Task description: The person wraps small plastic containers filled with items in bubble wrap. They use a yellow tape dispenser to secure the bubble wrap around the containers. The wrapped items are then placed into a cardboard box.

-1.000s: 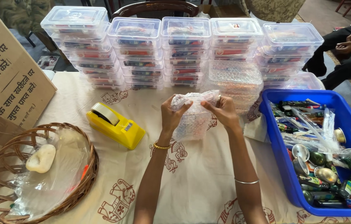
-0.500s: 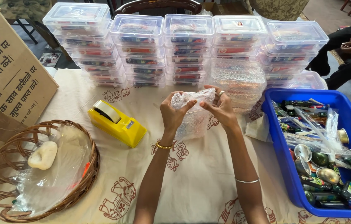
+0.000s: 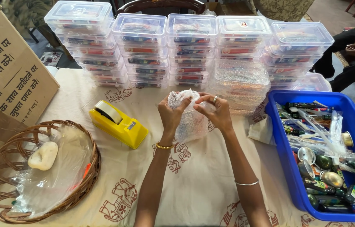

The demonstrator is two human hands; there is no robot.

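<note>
Left grip (image 3: 172,114): my fingers close on the near-left side of the bubble-wrap bundle (image 3: 188,120), held above the worktop (image 3: 202,185) at centre.
Right grip (image 3: 215,111): pinches shut on the bundle's top fold.
Doing it well: I judge the fold needs tension, both grips close.
Cardboard box (image 3: 7,80): far left, brown, dark print.
Tape dispenser (image 3: 117,123): yellow, left of bundle.
Lidded boxes (image 3: 190,46): far, clear, stacked, coloured contents.
Crate (image 3: 288,168): right, blue.

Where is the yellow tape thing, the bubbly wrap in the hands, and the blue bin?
yellow tape dispenser (image 3: 120,126), head view, on its yellow body.
bubble wrap bundle (image 3: 190,122), head view, on the part hanging below the fingers.
blue bin (image 3: 279,126), head view, on its left wall.
</note>
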